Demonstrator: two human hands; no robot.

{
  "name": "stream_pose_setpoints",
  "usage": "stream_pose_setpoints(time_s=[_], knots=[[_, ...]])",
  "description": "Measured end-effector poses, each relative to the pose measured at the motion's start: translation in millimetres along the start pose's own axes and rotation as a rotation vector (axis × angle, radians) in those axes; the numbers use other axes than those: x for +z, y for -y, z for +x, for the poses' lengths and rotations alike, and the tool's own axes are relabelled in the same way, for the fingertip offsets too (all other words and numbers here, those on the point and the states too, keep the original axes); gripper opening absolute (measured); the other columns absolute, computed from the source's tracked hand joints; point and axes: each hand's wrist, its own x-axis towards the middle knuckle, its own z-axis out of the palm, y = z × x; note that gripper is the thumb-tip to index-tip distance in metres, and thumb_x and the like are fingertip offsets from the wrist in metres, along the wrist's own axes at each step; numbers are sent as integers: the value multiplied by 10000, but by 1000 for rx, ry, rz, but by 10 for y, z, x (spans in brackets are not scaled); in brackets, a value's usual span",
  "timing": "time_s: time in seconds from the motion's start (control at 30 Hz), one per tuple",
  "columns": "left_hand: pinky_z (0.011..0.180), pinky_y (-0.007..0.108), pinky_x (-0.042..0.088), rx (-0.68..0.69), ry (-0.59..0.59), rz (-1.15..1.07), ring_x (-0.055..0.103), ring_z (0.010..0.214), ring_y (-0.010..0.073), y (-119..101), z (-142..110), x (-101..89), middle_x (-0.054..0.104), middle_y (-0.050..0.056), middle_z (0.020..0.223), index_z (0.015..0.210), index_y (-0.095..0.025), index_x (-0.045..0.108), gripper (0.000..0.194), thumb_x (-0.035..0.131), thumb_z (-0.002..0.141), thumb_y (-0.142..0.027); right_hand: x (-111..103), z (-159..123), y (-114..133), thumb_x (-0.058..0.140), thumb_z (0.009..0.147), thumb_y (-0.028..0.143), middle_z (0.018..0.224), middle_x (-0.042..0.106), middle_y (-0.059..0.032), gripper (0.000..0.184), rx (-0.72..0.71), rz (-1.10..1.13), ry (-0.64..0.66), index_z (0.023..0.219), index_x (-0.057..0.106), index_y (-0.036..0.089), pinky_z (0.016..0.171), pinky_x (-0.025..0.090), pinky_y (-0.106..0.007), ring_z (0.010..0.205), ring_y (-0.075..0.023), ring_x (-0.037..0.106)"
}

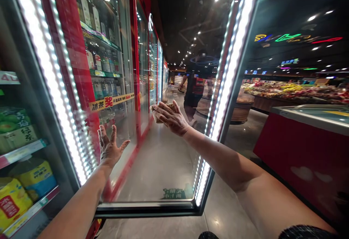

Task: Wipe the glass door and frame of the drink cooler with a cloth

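An open glass cooler door [152,208] with lit strips along both sides stands in front of me. My right hand [174,119] presses a folded, light brown cloth [158,117] against the glass, with the arm reaching in from the right. Most of the cloth is hidden under the palm and fingers. To the left and a little lower, my left hand [110,148] is open with its fingers spread. It holds nothing and is at the glass near the left light strip [79,152]; whether it touches the pane I cannot tell.
Cooler shelves [29,152] with packaged drinks stand close at my left. Through the glass I see red-framed coolers [137,68] and a person [193,90] in dark clothes. A red chest freezer [305,152] is at the right, with produce displays [289,92] behind it.
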Motion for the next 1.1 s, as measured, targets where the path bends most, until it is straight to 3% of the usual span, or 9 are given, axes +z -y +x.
stream_pose_setpoints(time_s=[0.17,0.37,0.57,0.83,0.97,1.1], knots=[[1319,538,82,56,-11,1,-149,1625,333,70,-9,3,-167,121,1757,1662,-208,284,976,737,860,-531,33,65,-6,429,1093,200,1590,529,22,398,-147,24,6,1454,570,293,1363,133,-558,1565,-181,374],[1321,527,118,59,-22,6,-122,1630,332,94,-15,-2,-104,129,1767,1635,-199,357,928,752,856,-512,-27,249,-3,444,1081,171,1616,496,21,373,-69,5,-33,1386,633,273,1371,141,-537,1582,-183,341],[1322,524,133,29,-3,16,-115,1632,321,42,-8,-39,-89,120,1770,1639,-210,350,937,769,843,-474,-30,378,-32,466,1076,179,1591,531,10,379,-157,44,22,1410,623,264,1324,312,-507,1550,-191,407],[1280,657,155,-108,71,52,-37,1636,364,-96,-28,-112,-22,144,1770,1656,-282,293,977,785,837,-487,47,473,104,465,1062,142,1611,510,-14,447,-89,53,-15,1479,566,266,1345,247,-538,1574,-198,362],[1284,653,146,-117,74,38,-66,1637,346,-139,-33,-133,-28,144,1769,1645,-267,323,945,789,848,-469,83,530,189,458,1061,132,1594,532,5,436,-171,61,3,1452,587,276,1351,246,-518,1547,-183,411],[1291,650,137,-94,62,10,-77,1635,353,-161,-44,-138,-91,144,1763,1649,-233,313,962,794,849,-464,60,695,190,427,1079,169,1614,504,-13,447,-88,59,-17,1492,556,280,1356,199,-574,1566,-210,379]])
